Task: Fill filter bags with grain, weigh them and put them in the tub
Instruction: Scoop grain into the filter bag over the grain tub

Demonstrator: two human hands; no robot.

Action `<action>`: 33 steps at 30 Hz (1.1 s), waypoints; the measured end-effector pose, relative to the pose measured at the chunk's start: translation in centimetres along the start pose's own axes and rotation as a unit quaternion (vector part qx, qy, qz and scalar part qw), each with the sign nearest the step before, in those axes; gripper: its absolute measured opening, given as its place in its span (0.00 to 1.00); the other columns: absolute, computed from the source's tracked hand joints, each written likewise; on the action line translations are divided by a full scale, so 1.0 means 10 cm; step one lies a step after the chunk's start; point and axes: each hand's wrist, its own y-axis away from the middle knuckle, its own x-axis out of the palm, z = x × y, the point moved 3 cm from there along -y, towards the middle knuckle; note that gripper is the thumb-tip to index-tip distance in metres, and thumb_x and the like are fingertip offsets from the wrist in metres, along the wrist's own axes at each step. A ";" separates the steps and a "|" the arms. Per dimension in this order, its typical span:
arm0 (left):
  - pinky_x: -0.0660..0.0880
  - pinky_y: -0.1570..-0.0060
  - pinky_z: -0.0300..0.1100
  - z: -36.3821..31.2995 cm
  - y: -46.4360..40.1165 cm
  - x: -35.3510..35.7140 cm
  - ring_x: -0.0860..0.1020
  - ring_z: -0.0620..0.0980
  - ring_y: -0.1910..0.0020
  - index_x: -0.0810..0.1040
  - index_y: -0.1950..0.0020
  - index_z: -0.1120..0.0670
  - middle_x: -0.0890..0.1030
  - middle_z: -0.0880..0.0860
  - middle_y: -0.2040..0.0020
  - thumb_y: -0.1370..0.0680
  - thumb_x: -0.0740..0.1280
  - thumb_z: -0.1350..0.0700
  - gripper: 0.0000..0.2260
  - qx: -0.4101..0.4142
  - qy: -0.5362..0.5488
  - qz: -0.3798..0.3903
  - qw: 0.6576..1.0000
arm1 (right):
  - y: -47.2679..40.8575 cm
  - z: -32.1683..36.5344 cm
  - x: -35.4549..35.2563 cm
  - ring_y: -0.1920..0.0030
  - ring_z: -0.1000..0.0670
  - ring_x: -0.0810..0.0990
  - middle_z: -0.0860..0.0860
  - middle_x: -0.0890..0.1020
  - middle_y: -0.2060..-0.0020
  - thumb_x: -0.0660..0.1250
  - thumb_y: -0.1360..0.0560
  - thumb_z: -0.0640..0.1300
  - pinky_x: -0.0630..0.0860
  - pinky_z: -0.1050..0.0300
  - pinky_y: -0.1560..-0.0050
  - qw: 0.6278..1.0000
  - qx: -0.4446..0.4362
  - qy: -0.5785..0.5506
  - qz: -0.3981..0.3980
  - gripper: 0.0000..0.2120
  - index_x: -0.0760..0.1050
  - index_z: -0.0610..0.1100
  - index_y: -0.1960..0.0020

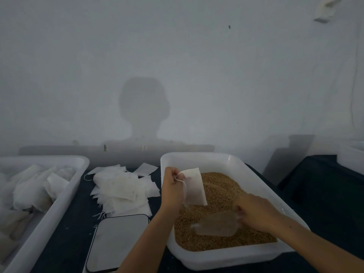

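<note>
My left hand (171, 187) pinches the top corner of an empty white filter bag (195, 187), which hangs over the brown grain (220, 194). The bag's drawstring dangles beside my fingers. The grain fills a white tub (256, 181) at centre right. My right hand (256, 211) grips the handle of a clear plastic scoop (216, 223) lying on the grain near the tub's front. A flat scale (116, 241) with a pale plate sits in front of me. On the left, another white tub (65, 194) holds several filled bags (35, 190).
A loose pile of empty filter bags (122, 190) lies on the dark table (67, 237) between the two tubs, just behind the scale. A white box (351, 156) stands at the far right. A pale wall rises close behind the table.
</note>
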 end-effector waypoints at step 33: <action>0.65 0.66 0.33 0.02 -0.01 0.05 0.68 0.43 0.65 0.68 0.62 0.51 0.72 0.48 0.63 0.22 0.61 0.63 0.11 0.036 -0.100 0.066 0.992 | -0.08 0.30 0.08 0.53 0.56 0.76 0.55 0.79 0.54 0.67 0.28 0.40 0.76 0.59 0.52 0.990 -0.087 -0.090 -0.060 0.07 0.79 0.49 0.52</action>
